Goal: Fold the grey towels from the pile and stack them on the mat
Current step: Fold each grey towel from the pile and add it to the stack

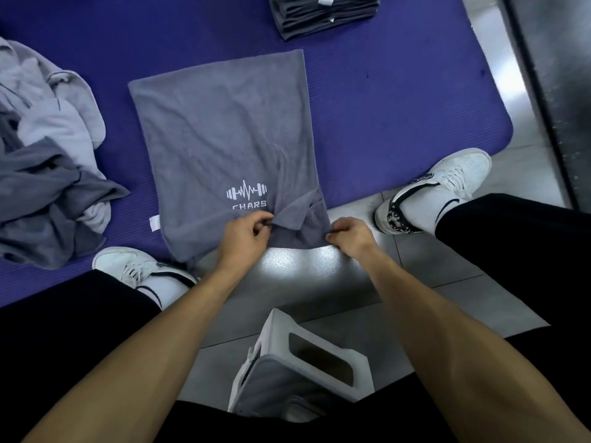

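Towel [220, 145], grey, printed logo, lying spread across the mat's [399, 107] near edge, its near right corner rumpled and overhanging the floor. Left hand [246, 235] and right hand [350, 235] each pinch that near hem, fingers curled on cloth. Judged soft, limp and light, not slippery; best taken at the corners and kept taut. Pile [48, 174] at the mat's left edge, cut off by the frame. Stack [323, 14] at the far edge, top cropped, count unclear. Logo lettering partly hidden by a fold.
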Tool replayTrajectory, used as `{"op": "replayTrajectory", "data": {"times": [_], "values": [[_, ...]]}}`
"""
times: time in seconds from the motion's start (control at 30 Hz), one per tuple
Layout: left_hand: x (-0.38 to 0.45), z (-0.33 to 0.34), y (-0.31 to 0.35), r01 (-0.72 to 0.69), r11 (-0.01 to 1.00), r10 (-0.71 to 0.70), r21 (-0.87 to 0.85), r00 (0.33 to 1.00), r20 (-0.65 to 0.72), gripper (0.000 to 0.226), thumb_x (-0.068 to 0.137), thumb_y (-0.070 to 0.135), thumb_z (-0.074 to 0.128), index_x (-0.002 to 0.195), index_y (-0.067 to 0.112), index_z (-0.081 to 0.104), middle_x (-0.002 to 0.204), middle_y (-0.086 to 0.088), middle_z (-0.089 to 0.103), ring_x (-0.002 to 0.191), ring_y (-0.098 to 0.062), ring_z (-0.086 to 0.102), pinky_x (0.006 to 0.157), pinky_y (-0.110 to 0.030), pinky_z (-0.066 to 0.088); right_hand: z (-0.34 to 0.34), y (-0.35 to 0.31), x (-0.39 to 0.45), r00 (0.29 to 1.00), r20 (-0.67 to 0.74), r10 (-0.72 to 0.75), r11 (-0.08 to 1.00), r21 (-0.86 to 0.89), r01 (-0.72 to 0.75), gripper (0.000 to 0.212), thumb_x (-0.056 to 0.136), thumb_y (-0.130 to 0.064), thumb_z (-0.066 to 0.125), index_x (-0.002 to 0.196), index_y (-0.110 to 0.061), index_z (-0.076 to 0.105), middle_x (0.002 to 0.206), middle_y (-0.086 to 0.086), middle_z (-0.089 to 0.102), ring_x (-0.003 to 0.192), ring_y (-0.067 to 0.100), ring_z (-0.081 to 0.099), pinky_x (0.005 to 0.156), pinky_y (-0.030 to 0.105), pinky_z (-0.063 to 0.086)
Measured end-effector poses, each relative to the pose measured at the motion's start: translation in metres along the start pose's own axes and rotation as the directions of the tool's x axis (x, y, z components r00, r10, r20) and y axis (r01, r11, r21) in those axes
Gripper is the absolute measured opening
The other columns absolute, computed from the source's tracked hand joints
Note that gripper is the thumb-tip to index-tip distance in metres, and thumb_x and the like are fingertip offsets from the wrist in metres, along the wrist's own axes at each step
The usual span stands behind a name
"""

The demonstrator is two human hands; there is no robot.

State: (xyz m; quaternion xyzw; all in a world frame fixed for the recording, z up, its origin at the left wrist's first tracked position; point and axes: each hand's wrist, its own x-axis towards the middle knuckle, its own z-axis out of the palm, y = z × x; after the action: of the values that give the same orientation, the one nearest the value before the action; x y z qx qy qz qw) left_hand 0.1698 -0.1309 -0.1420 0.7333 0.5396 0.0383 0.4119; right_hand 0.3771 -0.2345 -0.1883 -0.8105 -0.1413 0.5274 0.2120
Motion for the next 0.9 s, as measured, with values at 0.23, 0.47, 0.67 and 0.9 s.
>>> {"op": "replayTrajectory", "data": {"times": [0.23,0.47,0.67,0.9], "values": [[0.017,0.009,0.014,-0.448,0.837,0.425,0.315,0.894,0.143,0.036,0.083,0.014,0.066,0.118,0.018,0.07,0.115,-0.005,0.063,0.101,-0.03,0.059,0.079,-0.039,0.054,-0.001,0.002,0.002,0.989,0.15,0.007,0.994,0.106,-0.023,0.014,0.085,-0.001,0.069,0.077,-0.012,0.064,0.059,0.002,0.052,0.053,0.014,0.045,0.048,0.019,0.04],[0.02,0.028,0.02,-0.528,0.818,0.521,0.229,0.848,0.094,0.024,0.087,0.032,0.061,0.093,0.016,0.079,0.1,0.0,0.071,0.094,-0.021,0.062,0.079,-0.03,0.053,-0.024,-0.014,-0.017,0.957,0.287,-0.034,0.904,0.417,-0.093,0.008,0.091,-0.003,0.066,0.097,-0.008,0.066,0.081,0.007,0.073,0.07,0.016,0.073,0.067,0.024,0.059],[0.009,0.024,0.036,-0.446,0.879,0.447,0.167,0.894,0.034,0.018,0.086,0.029,0.066,0.095,0.019,0.078,0.092,0.004,0.073,0.086,-0.018,0.066,0.073,-0.034,0.055,-0.034,-0.027,-0.034,0.944,0.323,-0.069,0.862,0.496,-0.106,0.017,0.087,-0.001,0.069,0.103,-0.006,0.066,0.086,0.012,0.075,0.077,0.023,0.075,0.067,0.027,0.058],[-0.005,0.021,0.039,-0.469,0.879,0.469,0.091,0.883,0.018,0.022,0.087,0.02,0.062,0.102,0.018,0.078,0.092,0.004,0.073,0.084,-0.014,0.065,0.073,-0.032,0.054,-0.038,-0.037,-0.046,0.931,0.347,-0.113,0.855,0.511,-0.086,0.01,0.088,-0.001,0.068,0.093,-0.009,0.068,0.08,0.006,0.075,0.072,0.02,0.074,0.069,0.029,0.059]]}}
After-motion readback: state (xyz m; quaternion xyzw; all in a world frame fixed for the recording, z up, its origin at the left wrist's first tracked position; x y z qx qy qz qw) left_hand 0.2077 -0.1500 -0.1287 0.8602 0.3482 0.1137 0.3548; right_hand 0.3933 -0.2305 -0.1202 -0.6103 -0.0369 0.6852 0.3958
